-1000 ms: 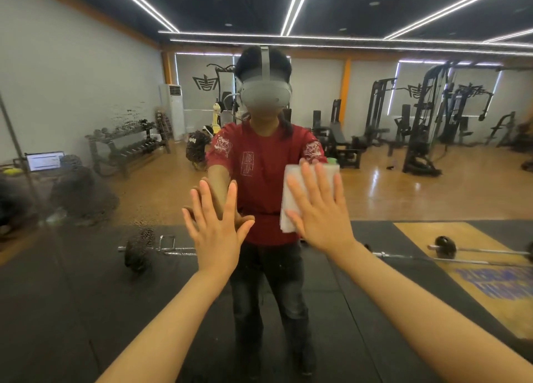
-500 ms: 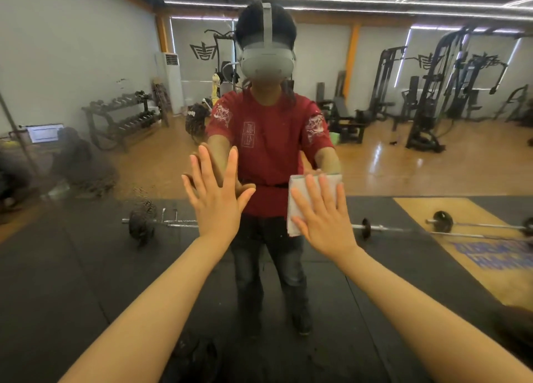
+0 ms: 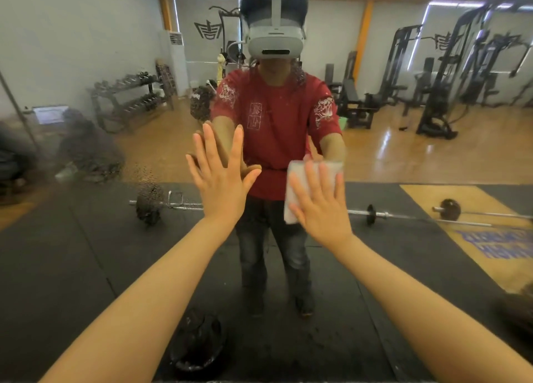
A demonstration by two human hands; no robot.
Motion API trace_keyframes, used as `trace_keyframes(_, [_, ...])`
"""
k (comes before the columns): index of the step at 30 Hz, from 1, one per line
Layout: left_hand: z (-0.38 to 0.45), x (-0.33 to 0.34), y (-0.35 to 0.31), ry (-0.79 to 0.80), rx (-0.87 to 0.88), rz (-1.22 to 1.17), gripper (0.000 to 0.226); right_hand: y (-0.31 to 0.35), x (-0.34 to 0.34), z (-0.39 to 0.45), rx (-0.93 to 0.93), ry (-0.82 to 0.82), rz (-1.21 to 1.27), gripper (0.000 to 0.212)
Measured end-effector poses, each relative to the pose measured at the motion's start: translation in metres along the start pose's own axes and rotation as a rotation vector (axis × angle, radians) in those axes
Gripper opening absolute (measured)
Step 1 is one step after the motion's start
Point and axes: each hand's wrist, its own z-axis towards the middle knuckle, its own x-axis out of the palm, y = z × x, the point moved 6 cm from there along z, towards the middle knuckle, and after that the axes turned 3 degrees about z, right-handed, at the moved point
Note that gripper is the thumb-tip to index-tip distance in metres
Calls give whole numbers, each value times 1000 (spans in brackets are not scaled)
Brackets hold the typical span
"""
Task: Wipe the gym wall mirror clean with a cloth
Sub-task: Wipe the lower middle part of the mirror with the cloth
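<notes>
The wall mirror (image 3: 86, 253) fills the whole view and reflects me and the gym behind. My left hand (image 3: 220, 180) lies flat against the glass with straight, spread fingers. A folded white cloth (image 3: 291, 206) is pressed to the mirror under my right hand (image 3: 320, 206), whose fingers lie straight across it. Only the cloth's left side and top edge show past the hand. A patch of droplets and smears (image 3: 138, 178) covers the glass to the left of my left hand.
In the reflection are a barbell (image 3: 150, 204) on black floor mats, a dumbbell rack (image 3: 129, 100) at left, weight machines (image 3: 438, 80) at right and a dark round thing (image 3: 199, 339) low on the floor. The mirror's bottom edge runs along the frame's bottom.
My right hand has slid the cloth down the glass, from chest height of my reflection to waist height. The camera has tilted downward. My left hand stays flat in the same spot.
</notes>
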Motion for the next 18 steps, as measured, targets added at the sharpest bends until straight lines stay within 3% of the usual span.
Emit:
trace_keyframes(3, [-1, 0, 1, 1, 3, 5, 77, 31, 24, -41, -88, 112, -65, 71])
trace_keyframes(7, [-2, -1, 4, 28, 33, -30, 76, 24, 15, -27, -111, 114, -41, 71])
trace_keyframes(12, [-1, -10, 19, 12, 82, -171, 80, -11, -38, 67, 185, -37, 61, 73])
trace_keyframes(18, [43, -42, 75, -73, -22, -189, 62, -11, -40, 91, 310, -150, 133, 65])
